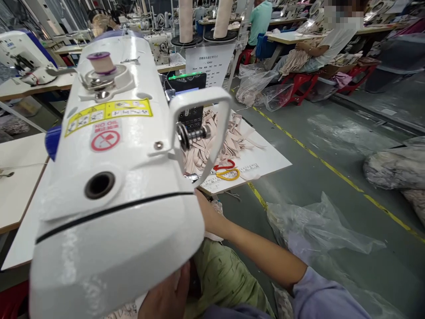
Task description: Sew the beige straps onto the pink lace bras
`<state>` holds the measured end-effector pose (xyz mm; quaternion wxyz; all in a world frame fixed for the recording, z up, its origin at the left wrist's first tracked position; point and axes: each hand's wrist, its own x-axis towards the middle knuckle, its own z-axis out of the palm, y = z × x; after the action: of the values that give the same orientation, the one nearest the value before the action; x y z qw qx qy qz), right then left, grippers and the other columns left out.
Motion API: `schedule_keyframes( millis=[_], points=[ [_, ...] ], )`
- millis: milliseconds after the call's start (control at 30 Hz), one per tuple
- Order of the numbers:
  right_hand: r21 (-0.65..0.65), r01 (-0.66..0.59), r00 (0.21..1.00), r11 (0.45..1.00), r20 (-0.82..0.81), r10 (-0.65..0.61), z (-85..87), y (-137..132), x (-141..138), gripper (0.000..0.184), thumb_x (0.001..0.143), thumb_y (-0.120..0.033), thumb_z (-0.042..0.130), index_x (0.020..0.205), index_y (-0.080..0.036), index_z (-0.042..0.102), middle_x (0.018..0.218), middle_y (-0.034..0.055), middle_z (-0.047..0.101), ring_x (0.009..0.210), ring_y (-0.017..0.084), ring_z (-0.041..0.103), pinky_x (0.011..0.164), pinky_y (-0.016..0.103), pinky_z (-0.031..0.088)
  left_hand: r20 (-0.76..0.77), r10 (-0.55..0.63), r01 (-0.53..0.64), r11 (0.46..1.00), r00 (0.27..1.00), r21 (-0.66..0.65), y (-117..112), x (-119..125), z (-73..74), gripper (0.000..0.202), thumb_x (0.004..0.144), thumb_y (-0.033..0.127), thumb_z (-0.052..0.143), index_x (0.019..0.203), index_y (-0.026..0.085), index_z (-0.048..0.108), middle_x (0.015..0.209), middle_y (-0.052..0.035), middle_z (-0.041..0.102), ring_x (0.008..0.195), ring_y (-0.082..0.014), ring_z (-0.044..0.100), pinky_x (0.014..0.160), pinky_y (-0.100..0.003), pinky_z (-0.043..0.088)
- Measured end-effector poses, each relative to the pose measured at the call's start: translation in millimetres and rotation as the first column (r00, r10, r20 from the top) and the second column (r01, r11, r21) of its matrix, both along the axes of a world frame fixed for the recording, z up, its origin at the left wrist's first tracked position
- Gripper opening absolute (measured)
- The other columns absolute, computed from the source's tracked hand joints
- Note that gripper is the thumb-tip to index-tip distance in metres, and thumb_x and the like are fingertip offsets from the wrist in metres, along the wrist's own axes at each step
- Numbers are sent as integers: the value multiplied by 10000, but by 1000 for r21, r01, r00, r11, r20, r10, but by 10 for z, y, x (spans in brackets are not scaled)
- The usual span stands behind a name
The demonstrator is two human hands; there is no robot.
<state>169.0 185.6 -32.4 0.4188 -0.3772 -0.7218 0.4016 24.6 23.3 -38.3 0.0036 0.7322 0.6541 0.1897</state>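
Note:
A white sewing machine (133, 177) fills the left and middle of the view and stands between me and my hands. My left hand (166, 294) is at the bottom, under the machine's front end; part of it shows, but its fingertips are hidden. My right hand (206, 212) reaches in behind the machine head from the right, with its fingers out of sight. Whatever either hand holds is hidden. Light patterned fabric (124, 311) shows beside my left hand, at the lower edge.
Scissors (227, 170) with red and yellow handles lie on the white tabletop (265, 161) beside a pile of beige strips (215, 141). Thread cones (223, 17) stand behind. Plastic bags (318, 221) lie on the floor at right. Another person (332, 44) sits farther back.

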Motion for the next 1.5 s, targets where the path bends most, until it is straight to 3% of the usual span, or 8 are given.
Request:
schedule_keyframes(
  millis=[133, 400, 667, 833, 1133, 1267, 1400, 1500],
  points=[
    [-64, 76, 984, 995, -157, -85, -101, -67, 30, 93, 888, -260, 599, 974, -231, 622, 1094, 52, 598, 804, 173, 554, 764, 330, 503, -130, -22, 34, 995, 991, 89, -70, -62, -58, 561, 941, 272, 531, 1472, 161, 388, 1146, -181, 738, 710, -223, 766, 600, -264, 582],
    [-157, 99, 973, 983, -191, -128, -221, -156, 217, 84, 915, -257, 568, 976, -203, 587, 1065, 52, 567, 846, 163, 543, 740, 299, 460, -95, 140, -150, 984, 985, -97, -51, 25, 96, 705, 975, 404, 464, 1538, 108, 160, 1132, -216, 734, 834, -291, 767, 613, -324, 595],
    [-184, 50, 974, 982, -210, -89, -171, -201, 229, 72, 932, -245, 558, 983, -205, 590, 1088, 56, 555, 886, 164, 556, 778, 303, 465, -69, 156, -165, 976, 985, -144, -13, 84, 129, 655, 992, 434, 395, 1522, 91, 222, 1045, -190, 764, 765, -282, 767, 575, -314, 572],
    [-198, 37, 975, 980, -209, -79, -141, -237, 229, 86, 934, -267, 561, 993, -211, 591, 1106, 64, 568, 971, 187, 565, 796, 309, 473, -84, 167, -179, 970, 982, -163, 9, 132, 137, 643, 995, 421, 400, 1536, 124, 220, 1161, -188, 734, 696, -246, 763, 557, -295, 562],
    [-248, -6, 969, 969, -240, -55, -114, -331, 217, 98, 932, -268, 565, 1014, -223, 594, 1067, 44, 573, 920, 166, 566, 772, 287, 470, -84, 156, -166, 976, 984, -139, 34, 131, 81, 680, 986, 446, 426, 1544, 133, 197, 1147, -211, 732, 987, -315, 739, 691, -362, 592],
    [-282, 0, 967, 959, -245, -72, -103, -392, 181, 123, 924, -283, 574, 1031, -223, 586, 1014, 25, 579, 861, 151, 562, 729, 269, 461, -67, 151, -160, 974, 986, -160, 17, 137, 85, 704, 989, 448, 420, 1554, 130, 147, 1132, -207, 738, 905, -295, 760, 648, -333, 582],
    [-368, 10, 947, 930, -296, -128, -97, -449, 120, 182, 902, -321, 601, 1044, -213, 564, 952, 16, 581, 836, 154, 563, 704, 272, 455, -10, 211, -209, 957, 977, -200, 31, 164, 163, 716, 986, 448, 432, 1550, 107, 151, 1055, -192, 764, 561, -232, 729, 485, -293, 515],
    [-418, -12, 920, 908, -360, -154, -109, -529, 95, 206, 884, -331, 617, 1030, -201, 552, 921, 13, 581, 827, 157, 565, 723, 284, 454, 10, 222, -213, 947, 975, -239, 34, 185, 208, 708, 990, 436, 426, 1546, 96, 149, 907, -147, 792, 545, -241, 724, 494, -297, 517]
  ],
)
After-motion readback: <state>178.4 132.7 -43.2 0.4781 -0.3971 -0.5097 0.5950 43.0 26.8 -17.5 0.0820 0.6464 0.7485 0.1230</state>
